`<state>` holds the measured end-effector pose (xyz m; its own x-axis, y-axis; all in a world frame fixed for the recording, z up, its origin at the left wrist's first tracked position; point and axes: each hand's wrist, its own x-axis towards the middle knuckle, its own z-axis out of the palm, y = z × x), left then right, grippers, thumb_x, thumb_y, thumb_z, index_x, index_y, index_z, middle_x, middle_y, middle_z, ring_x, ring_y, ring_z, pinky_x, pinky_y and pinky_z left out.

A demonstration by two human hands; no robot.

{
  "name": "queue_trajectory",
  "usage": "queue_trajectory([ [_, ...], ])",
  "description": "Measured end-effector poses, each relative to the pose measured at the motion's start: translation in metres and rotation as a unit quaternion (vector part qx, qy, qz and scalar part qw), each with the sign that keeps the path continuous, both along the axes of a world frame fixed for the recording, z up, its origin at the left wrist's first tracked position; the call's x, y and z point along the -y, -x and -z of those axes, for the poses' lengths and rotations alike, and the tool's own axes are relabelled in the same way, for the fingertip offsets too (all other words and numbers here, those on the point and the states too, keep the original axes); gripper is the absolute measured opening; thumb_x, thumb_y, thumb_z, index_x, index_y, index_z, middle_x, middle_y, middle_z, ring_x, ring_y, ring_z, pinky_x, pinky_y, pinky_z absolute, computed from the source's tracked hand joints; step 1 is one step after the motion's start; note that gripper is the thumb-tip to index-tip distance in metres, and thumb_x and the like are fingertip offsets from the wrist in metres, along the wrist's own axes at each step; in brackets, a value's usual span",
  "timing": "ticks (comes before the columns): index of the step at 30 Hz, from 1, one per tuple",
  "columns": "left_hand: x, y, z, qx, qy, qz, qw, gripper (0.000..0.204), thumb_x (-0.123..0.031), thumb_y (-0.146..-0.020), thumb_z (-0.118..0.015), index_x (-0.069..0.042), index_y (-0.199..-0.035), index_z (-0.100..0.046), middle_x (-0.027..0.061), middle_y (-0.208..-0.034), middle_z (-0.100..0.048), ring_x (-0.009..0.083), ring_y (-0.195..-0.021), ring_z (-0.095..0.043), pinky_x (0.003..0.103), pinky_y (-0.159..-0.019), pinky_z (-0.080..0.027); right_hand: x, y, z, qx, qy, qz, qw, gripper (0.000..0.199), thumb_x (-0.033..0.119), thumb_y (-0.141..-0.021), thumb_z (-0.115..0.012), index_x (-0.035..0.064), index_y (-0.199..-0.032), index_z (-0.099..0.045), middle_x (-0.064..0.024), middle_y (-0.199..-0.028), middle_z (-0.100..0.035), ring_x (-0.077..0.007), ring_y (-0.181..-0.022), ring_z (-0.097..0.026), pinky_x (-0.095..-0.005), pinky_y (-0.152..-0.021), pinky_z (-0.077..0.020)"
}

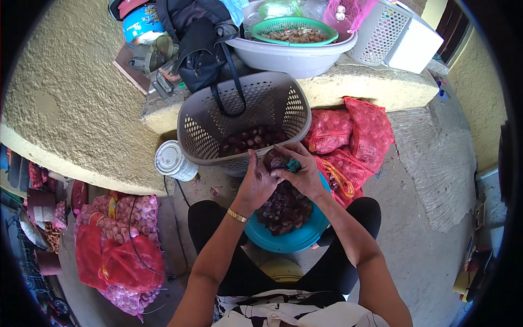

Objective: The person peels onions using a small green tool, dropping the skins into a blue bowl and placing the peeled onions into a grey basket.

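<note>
While the bulb [274,158] looks light yet firm, left hand [259,182] and right hand [306,175] fingers aptly grip its sides at twelve o'clock.

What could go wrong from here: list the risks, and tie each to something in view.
1. The bulb is held up in the fingers of the left hand and right hand; it could slip and drop into the dark heap in the blue basin.
2. The bag's strap hangs in the basket; moving the basket might snag it and drag the bag down.
</note>
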<state>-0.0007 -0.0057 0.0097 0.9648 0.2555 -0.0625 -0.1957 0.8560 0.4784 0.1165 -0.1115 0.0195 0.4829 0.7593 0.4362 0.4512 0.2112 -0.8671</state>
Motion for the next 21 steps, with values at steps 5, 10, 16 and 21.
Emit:
queue_trajectory([
  [5,0.002,-0.001,0.008,0.017,0.024,0.001,1.0,0.069,-0.063,-0.098,-0.027,-0.009,-0.138,-0.041,0.0053,-0.136,-0.05,0.0187,-0.13,-0.042,0.044,-0.115,-0.024,-0.006,-0.001,0.014,0.008,-0.012,0.026,1.0,0.036,0.005,-0.077,-0.077,0.0039,-0.112,-0.069,-0.0098,-0.108,-0.062,-0.0232,-0.1,-0.062,-0.0322,-0.088,-0.0497],
  [10,0.005,-0.004,0.01,-0.012,-0.007,-0.018,1.0,0.062,-0.058,-0.1,-0.029,-0.01,-0.138,-0.042,0.0034,-0.135,-0.051,0.0181,-0.131,-0.041,0.046,-0.115,-0.024,-0.011,0.002,0.02,-0.058,-0.026,0.064,0.996,0.016,0.003,-0.082,-0.072,-0.0016,-0.098,-0.071,-0.0098,-0.096,-0.065,-0.0203,-0.089,-0.064,-0.03,-0.079,-0.0515],
  [16,0.007,-0.006,0.02,-0.028,-0.065,-0.039,0.997,0.047,-0.043,-0.103,-0.037,-0.009,-0.136,-0.044,0.0037,-0.133,-0.053,0.0174,-0.128,-0.046,0.044,-0.11,-0.032,-0.011,0.005,0.019,-0.128,-0.028,0.074,0.989,0.012,0.005,-0.085,-0.071,-0.0044,-0.093,-0.069,-0.0076,-0.094,-0.065,-0.0142,-0.085,-0.062,-0.0276,-0.073,-0.0509],
  [21,0.01,-0.01,0.007,0.016,-0.131,-0.036,0.991,0.042,-0.039,-0.104,-0.038,-0.009,-0.132,-0.05,0.0042,-0.13,-0.056,0.0162,-0.121,-0.05,0.04,-0.1,-0.04,-0.01,0.011,0.012,-0.374,-0.034,0.065,0.925,0.012,0.013,-0.092,-0.067,0.0018,-0.094,-0.067,0.0013,-0.072,-0.059,-0.0048,-0.059,-0.053,-0.0222,-0.049,-0.0423],
])
